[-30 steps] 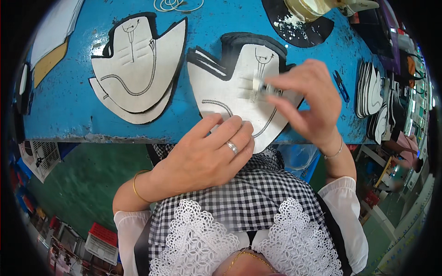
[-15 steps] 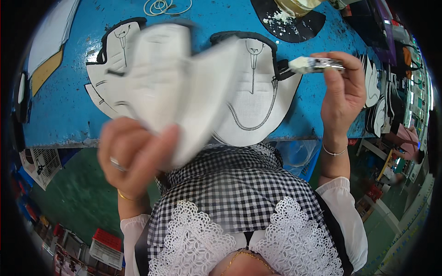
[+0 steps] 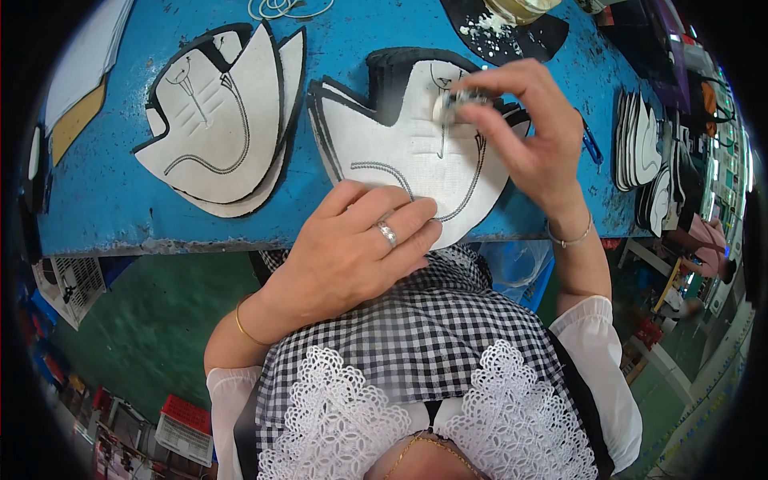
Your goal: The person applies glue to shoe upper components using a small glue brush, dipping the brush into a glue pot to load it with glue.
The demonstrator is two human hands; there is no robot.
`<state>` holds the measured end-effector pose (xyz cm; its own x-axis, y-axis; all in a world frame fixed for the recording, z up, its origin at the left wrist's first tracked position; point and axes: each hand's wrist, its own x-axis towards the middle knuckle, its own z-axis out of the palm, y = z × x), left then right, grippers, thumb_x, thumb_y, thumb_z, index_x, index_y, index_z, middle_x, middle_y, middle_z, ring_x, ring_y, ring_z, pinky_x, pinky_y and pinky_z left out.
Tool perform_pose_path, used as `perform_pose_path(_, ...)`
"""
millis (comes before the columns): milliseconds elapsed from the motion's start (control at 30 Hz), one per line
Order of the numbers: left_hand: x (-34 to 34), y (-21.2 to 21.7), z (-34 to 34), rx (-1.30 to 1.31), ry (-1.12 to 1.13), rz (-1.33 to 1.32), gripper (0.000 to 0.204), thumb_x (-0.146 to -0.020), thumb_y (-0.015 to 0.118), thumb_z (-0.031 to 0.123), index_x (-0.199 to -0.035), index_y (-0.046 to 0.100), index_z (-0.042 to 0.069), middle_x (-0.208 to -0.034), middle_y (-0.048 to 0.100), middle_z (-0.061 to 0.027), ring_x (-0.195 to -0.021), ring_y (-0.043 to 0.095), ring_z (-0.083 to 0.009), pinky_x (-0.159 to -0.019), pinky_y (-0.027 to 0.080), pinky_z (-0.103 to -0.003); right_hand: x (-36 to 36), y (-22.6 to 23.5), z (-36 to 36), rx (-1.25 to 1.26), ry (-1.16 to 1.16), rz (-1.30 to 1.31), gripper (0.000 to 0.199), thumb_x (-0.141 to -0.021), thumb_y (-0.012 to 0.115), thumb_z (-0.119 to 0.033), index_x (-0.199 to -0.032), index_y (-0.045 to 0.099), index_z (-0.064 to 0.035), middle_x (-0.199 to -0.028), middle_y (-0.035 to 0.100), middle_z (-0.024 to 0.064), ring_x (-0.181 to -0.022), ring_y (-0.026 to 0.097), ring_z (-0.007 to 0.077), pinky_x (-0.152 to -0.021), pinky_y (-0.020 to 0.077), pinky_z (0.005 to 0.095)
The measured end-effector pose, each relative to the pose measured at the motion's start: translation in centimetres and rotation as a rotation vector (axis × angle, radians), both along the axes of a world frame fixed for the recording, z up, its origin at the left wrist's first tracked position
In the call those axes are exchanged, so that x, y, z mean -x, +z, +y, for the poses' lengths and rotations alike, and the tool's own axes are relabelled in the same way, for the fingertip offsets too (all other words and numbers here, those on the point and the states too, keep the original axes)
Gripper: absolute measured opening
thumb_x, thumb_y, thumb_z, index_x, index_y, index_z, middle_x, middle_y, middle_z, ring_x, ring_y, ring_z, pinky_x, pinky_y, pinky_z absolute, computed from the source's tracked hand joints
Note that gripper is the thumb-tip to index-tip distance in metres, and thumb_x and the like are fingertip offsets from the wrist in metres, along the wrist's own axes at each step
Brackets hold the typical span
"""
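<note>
A stack of white fabric pieces [image 3: 376,144] with black edging and stitched grey lines lies before me at the table's near edge. My left hand [image 3: 360,244] rests on the top piece's near edge, fingers laid over it. In my right hand [image 3: 528,136] is a short brush [image 3: 458,102] with a shiny wrapped handle, its pale tip at the stitched motif near the top of the piece. Fingers partly hide the brush. To the left sits another pile of similar white pieces [image 3: 212,128], loosely overlapped.
A tub [image 3: 524,8] stands on a dark, white-spattered sheet [image 3: 520,40] at the back right. More cut pieces [image 3: 636,148] are stacked at the right. A blue pen-like tool [image 3: 592,144], a pale cord [image 3: 280,10] and papers [image 3: 88,48] lie on the blue table [image 3: 88,200].
My left hand has let go of a white piece, and the left pile now shows a whole piece on top. That hand moved right onto the stack; the brush came left over it.
</note>
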<state>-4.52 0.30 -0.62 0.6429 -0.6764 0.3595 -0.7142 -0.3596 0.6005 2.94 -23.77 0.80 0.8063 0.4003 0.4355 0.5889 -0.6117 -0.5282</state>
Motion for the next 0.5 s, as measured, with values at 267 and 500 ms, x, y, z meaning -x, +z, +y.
perform_pose_path(267,-0.6,0.8,-0.4,-0.002,-0.012,0.003,0.037,-0.066,0.082,0.019,-0.100,0.072,0.007,-0.112,0.068,-0.0032,-0.096,0.064,-0.0218,-0.077,0.051,-0.036,2.3,1.6,-0.5,0.102,0.211,0.011,0.027,-0.071,0.086,-0.013,-0.095,0.074,-0.0095,-0.081,0.068,0.0035,-0.073,0.061,0.0222,-0.076,0.0453,0.0385)
perform_pose_path(500,-1.0,1.3,-0.7,-0.059,0.010,-0.167,0.034,-0.070,0.070,0.013,-0.103,0.073,0.008,-0.098,0.065,-0.0028,-0.086,0.063,-0.0206,-0.070,0.051,-0.033,-1.6,1.8,-4.1,-0.334,-0.155,0.081,0.020,-0.088,0.076,-0.009,-0.107,0.072,-0.0040,-0.093,0.072,0.0035,-0.086,0.066,0.0108,-0.078,0.0503,0.0232)
